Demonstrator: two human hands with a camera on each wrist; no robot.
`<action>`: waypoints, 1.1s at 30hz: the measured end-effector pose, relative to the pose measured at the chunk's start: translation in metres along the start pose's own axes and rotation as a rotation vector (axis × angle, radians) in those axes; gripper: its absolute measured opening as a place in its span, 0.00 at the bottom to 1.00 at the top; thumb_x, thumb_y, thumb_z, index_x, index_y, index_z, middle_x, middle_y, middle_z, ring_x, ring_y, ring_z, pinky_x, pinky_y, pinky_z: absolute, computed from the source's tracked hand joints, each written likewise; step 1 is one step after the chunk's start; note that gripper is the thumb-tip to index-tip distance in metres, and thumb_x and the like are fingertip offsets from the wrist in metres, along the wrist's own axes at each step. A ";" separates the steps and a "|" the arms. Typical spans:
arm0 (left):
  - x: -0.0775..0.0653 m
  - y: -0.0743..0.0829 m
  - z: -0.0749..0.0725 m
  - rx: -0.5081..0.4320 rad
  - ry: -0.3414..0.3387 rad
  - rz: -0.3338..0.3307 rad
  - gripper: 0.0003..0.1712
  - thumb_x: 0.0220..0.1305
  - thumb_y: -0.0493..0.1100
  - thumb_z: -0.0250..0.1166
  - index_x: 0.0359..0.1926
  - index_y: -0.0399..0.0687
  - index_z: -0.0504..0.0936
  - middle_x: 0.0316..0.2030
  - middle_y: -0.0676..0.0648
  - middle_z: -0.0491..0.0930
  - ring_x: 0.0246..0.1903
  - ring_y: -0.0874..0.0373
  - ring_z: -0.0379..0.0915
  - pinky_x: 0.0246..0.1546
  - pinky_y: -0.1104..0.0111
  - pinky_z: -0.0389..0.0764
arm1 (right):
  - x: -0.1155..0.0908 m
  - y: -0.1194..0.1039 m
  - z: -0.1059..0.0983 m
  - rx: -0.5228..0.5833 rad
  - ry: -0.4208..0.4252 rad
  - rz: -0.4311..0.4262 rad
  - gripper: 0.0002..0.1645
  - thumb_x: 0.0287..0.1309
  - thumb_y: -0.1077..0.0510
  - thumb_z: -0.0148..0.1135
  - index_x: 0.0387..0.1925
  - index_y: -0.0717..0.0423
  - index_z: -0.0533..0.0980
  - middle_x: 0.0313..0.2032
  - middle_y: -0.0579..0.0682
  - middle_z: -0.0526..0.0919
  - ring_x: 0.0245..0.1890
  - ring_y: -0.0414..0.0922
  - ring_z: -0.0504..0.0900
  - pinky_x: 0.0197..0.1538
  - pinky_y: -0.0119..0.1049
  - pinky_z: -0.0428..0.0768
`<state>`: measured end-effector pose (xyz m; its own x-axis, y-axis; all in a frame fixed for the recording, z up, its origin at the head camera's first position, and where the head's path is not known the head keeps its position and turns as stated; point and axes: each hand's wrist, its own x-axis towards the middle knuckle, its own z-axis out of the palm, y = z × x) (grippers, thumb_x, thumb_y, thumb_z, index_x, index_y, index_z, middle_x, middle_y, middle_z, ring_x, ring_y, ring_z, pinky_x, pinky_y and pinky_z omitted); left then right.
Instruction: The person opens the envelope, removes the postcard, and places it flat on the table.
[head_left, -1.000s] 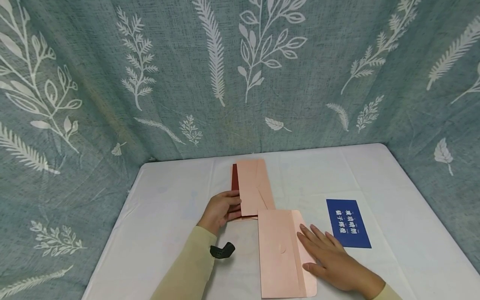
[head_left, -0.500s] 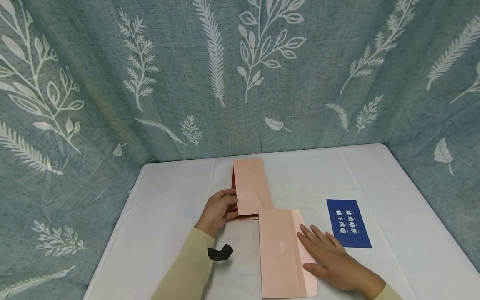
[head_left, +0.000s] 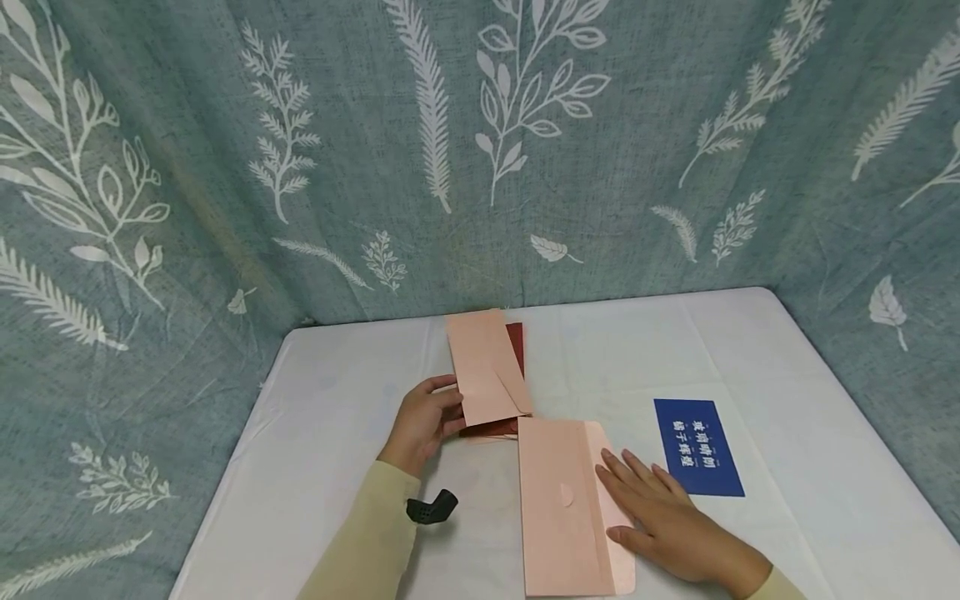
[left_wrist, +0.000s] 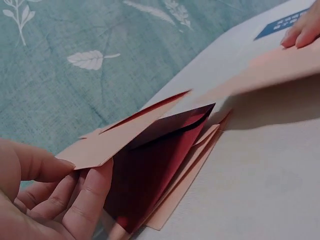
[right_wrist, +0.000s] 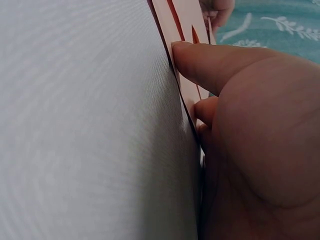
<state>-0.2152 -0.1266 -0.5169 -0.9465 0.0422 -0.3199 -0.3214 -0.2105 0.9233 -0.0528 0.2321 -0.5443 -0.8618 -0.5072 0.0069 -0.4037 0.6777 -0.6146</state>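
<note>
My left hand (head_left: 423,421) pinches the left edge of a pink envelope (head_left: 486,362) between thumb and fingers. In the left wrist view this envelope (left_wrist: 132,122) is raised and tilted over a dark red paper piece (left_wrist: 150,170). More pink envelopes (left_wrist: 187,187) lie under the red piece. Nearer the front edge, another pink envelope (head_left: 558,508) lies with its flap folded out to the right. On that flap my right hand (head_left: 660,521) rests, fingers spread straight. The right wrist view shows the thumb (right_wrist: 200,60) touching the pink paper.
A blue card (head_left: 699,447) with white characters lies just beyond my right fingers. The white-covered table (head_left: 337,400) meets a green curtain (head_left: 450,250) with white leaf prints at the back and sides. A black device (head_left: 432,507) is at my left wrist.
My left hand has moved a little left, bringing the pinched envelope with it, and the dark red piece now shows on the right and below. The right hand stays put.
</note>
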 end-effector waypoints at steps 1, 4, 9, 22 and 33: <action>0.000 0.001 -0.001 0.000 0.001 0.004 0.23 0.75 0.28 0.61 0.68 0.31 0.75 0.49 0.36 0.84 0.40 0.51 0.84 0.37 0.61 0.88 | 0.000 0.000 0.001 0.000 -0.001 0.003 0.46 0.80 0.38 0.59 0.86 0.54 0.59 0.86 0.54 0.52 0.85 0.61 0.44 0.73 0.31 0.21; 0.000 0.002 -0.002 -0.004 0.006 0.005 0.22 0.76 0.28 0.60 0.68 0.31 0.74 0.49 0.37 0.83 0.40 0.51 0.83 0.36 0.62 0.88 | 0.001 0.001 0.002 -0.007 0.002 0.002 0.46 0.79 0.38 0.59 0.86 0.54 0.59 0.86 0.54 0.52 0.84 0.61 0.45 0.74 0.31 0.22; -0.003 0.003 -0.001 -0.008 -0.003 -0.007 0.22 0.75 0.27 0.61 0.67 0.31 0.75 0.49 0.37 0.83 0.41 0.51 0.83 0.37 0.62 0.88 | 0.001 0.003 0.004 -0.009 0.006 0.000 0.46 0.79 0.38 0.60 0.86 0.54 0.59 0.86 0.54 0.52 0.85 0.61 0.44 0.74 0.32 0.21; -0.018 0.006 0.011 -0.015 -0.110 -0.006 0.20 0.73 0.25 0.59 0.63 0.29 0.72 0.42 0.39 0.83 0.36 0.51 0.84 0.32 0.63 0.88 | 0.001 0.008 0.004 -0.010 0.010 -0.006 0.47 0.79 0.37 0.59 0.86 0.53 0.59 0.86 0.53 0.52 0.85 0.60 0.43 0.75 0.35 0.22; -0.037 0.002 0.020 -0.041 -0.217 -0.036 0.21 0.72 0.23 0.58 0.63 0.29 0.68 0.46 0.42 0.86 0.35 0.54 0.87 0.34 0.64 0.89 | 0.002 0.011 -0.001 0.018 -0.005 -0.002 0.47 0.79 0.37 0.60 0.87 0.52 0.59 0.86 0.52 0.51 0.85 0.59 0.42 0.76 0.39 0.24</action>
<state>-0.1818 -0.1094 -0.4987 -0.9198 0.2589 -0.2949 -0.3578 -0.2444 0.9013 -0.0595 0.2385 -0.5507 -0.8593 -0.5114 0.0046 -0.4003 0.6669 -0.6285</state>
